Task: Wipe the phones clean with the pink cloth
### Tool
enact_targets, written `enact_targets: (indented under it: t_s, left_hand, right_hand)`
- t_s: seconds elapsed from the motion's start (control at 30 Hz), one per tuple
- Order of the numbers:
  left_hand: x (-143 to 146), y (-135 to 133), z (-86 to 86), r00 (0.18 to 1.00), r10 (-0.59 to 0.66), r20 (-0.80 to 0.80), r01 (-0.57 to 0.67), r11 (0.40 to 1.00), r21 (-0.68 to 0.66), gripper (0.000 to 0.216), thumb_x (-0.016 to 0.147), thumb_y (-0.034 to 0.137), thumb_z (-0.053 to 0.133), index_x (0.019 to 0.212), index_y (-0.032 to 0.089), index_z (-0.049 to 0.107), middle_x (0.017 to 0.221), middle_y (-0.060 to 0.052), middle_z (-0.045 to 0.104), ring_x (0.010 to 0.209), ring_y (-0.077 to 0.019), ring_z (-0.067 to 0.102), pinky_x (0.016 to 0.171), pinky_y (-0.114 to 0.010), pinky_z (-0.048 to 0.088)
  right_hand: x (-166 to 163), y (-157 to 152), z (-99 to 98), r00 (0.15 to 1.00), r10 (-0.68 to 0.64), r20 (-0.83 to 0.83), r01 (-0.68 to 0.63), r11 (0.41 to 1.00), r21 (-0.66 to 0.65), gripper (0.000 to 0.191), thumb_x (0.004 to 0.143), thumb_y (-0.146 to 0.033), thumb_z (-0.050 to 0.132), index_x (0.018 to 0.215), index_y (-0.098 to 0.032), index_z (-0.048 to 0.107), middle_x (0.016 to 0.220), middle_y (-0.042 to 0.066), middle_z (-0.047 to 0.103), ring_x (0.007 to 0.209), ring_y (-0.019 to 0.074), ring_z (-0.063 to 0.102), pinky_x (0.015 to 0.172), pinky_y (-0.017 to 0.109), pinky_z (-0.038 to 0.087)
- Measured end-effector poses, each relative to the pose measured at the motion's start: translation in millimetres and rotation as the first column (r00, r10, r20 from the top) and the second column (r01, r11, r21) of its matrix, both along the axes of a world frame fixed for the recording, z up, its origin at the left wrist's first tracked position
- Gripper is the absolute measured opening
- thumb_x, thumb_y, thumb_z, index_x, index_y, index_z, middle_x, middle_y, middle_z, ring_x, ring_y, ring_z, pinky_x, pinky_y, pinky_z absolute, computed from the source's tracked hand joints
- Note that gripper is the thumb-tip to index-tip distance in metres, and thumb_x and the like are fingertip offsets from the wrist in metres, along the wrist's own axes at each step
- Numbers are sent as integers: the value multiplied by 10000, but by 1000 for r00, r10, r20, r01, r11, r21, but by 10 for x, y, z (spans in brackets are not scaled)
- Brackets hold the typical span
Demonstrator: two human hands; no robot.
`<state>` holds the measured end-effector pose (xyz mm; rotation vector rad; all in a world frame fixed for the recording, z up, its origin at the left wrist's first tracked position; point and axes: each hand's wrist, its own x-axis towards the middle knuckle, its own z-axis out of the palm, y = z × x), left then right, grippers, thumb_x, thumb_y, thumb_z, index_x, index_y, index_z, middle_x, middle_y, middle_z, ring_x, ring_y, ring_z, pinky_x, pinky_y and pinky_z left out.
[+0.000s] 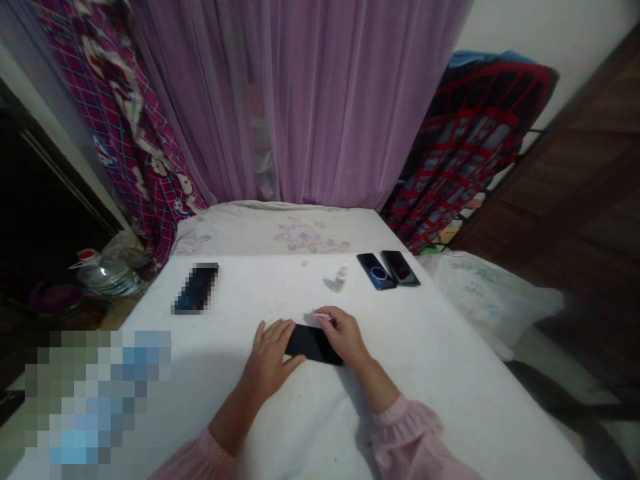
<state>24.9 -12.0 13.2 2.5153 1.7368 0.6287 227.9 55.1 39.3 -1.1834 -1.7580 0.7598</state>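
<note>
Black phone [313, 343], your left hand [269, 360] clasping it, pale strip [323, 315], your right hand [345, 337] pinching it, bottle [341, 279] toward far edge of table [260, 287]

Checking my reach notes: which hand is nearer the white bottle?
Right. The right hand is just on the near side of the white bottle, apart from it; the left hand is farther off, to the left, on the left end of the phone.

Home, a lived-in room, likely a bedroom. Mauve curtains [330, 100] across the far side, magenta cartoon-print fabric [143, 127] hanging left, red-and-black patterned textile [460, 153] draped right, floral cloth [310, 237] beyond the white-covered table [435, 380], big water jug [106, 273] low at left.
</note>
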Motion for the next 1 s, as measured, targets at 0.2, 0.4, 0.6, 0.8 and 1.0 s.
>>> enact_targets:
  t_s: [0.2,0.4,0.6,0.8,1.0]
  left_hand:
    - [133,-100,109,978,206,38,-209,970,122,598,790,554,657,1198,124,575,1065,-142,668,1026,-325,610,1061,-566,361]
    - [315,-308,201,979,194,58,-197,980,40,640,746,542,717,1214,135,559,1073,-121,654,1025,-319,596,1046,-565,351]
    - [336,-349,123,991,132,33,-132,991,-15,710,764,555,691,1315,152,495,1165,-131,645,1101,-320,582,1091,-560,307]
    - [300,-306,-69,996,-6,-87,5,1000,-14,847,869,585,517,1509,111,228,1516,-169,414,1421,-336,329,1160,-542,204]
    - [315,-305,-79,998,-7,-69,3,999,-54,831,888,552,497,1527,122,187,1542,-167,373,1435,-326,313,1173,-537,195]
  right_hand:
    - [423,-118,-56,940,-318,-124,301,943,-140,382,772,-490,609,895,-152,737,702,41,701,590,167,591,568,272,471]
    - [280,-210,-102,969,-248,-19,247,969,-21,295,842,-424,566,936,-191,722,779,37,717,658,170,626,634,276,499]
    - [110,-108,-164,945,-190,266,121,959,257,214,907,-256,513,932,-215,722,916,70,716,868,204,637,803,320,502]
    - [31,-226,-196,883,-172,437,10,937,350,230,889,-162,536,1014,-214,722,973,81,699,891,223,600,805,350,491]
    - [-26,-256,-185,891,-93,445,-69,940,335,228,911,-173,534,1026,-232,722,960,69,696,888,209,599,811,337,487]
